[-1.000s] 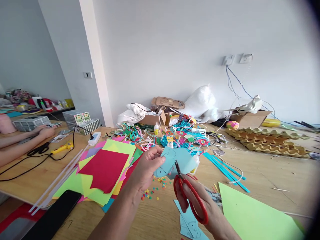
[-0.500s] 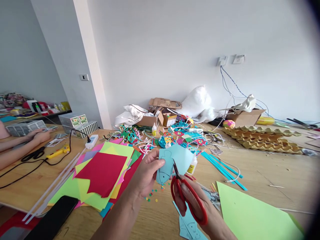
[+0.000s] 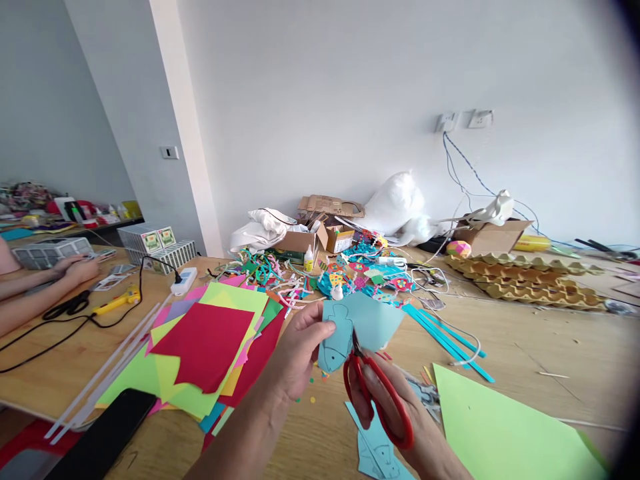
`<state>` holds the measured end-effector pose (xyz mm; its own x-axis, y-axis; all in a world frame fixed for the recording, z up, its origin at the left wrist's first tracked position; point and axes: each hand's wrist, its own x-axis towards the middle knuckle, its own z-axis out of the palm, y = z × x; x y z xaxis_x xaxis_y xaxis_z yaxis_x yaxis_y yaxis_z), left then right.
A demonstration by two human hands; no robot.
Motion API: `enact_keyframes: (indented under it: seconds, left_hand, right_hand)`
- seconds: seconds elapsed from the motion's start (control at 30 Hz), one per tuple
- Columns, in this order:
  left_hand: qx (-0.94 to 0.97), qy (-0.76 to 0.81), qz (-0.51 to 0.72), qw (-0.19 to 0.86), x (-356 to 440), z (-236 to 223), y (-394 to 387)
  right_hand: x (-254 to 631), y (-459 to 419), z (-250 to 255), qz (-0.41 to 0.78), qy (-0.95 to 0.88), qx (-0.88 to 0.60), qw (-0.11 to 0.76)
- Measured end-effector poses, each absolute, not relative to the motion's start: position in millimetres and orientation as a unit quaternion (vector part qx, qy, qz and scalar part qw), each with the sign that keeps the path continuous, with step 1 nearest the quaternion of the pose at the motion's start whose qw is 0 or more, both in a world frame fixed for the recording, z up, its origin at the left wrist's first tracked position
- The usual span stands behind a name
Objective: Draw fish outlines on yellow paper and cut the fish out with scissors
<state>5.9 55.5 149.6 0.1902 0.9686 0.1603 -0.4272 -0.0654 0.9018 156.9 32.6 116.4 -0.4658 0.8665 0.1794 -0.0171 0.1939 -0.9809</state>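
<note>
My left hand (image 3: 303, 347) pinches the left edge of a light blue sheet of paper (image 3: 377, 319) that bears a drawn fish outline, partly cut along its lower end. My right hand (image 3: 395, 397) is closed around the red handles of a pair of scissors (image 3: 356, 363). Their blades sit at the paper, just right of the drawn fish. Below, on the table, lies another blue piece (image 3: 381, 453) with a fish drawn on it. Small coloured paper dots (image 3: 313, 400) are scattered under the held sheet.
Stacked coloured paper (image 3: 210, 343) and a black phone (image 3: 107, 433) lie to my left, a green sheet (image 3: 505, 427) to my right. Craft scraps, a glue bottle (image 3: 309, 259) and boxes fill the back. Egg trays (image 3: 530, 283) stand far right. A co-worker's hands (image 3: 75, 270) are far left.
The blue sheet has turned more upright and shifted slightly right in my left hand. The scissors stay at its cut edge, near the fish outline. The view has swung a little.
</note>
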Motion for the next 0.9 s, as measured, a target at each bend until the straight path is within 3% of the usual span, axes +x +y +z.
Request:
enact_keyframes:
  seconds: [0.67, 0.9]
  left_hand:
    - [0.437, 0.277, 0.581, 0.628, 14.1, 147.2, 53.9]
    - [0.462, 0.297, 0.532, 0.644, 15.9, 146.5, 50.7]
  right_hand:
    - [157.7, 31.2, 116.7, 0.533, -0.663, -0.332, 0.407]
    - [159.6, 31.1, 118.8, 0.533, -0.665, -0.33, 0.406]
